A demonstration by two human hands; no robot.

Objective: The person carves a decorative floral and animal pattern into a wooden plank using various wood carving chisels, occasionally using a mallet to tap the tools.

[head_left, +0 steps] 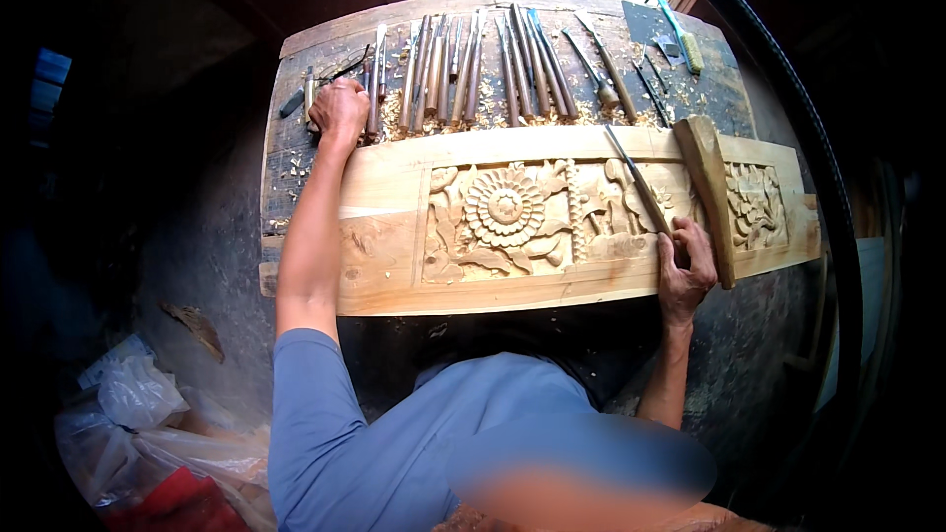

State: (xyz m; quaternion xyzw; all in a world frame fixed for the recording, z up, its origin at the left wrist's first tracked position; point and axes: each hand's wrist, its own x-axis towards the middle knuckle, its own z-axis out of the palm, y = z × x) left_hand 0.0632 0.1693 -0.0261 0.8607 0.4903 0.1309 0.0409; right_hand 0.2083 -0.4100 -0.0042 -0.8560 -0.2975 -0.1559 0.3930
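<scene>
A long pale wooden board (pixel 384 261), carved in relief with a round flower and leaves, lies across the bench before me. My left hand (pixel 340 110) reaches over its far left corner, fingers curled closed beside the leftmost tools; what they hold is hidden. At the board's near right edge, my right hand (pixel 690 271) has its thumb and fingers closed at the handle end of a chisel (pixel 639 180). The chisel's blade points away and left across the carving. Just right of that hand, a wooden mallet (pixel 708 187) lies across the board.
Several wood-handled carving chisels (pixel 461 74) lie in a row along the bench (pixel 281 163) behind the board, among shavings. A brush (pixel 688 47) lies at the far right, eyeglasses (pixel 345 67) at the far left. A dark cable (pixel 788 69) arcs down the right side. Plastic bags (pixel 138 394) lie lower left.
</scene>
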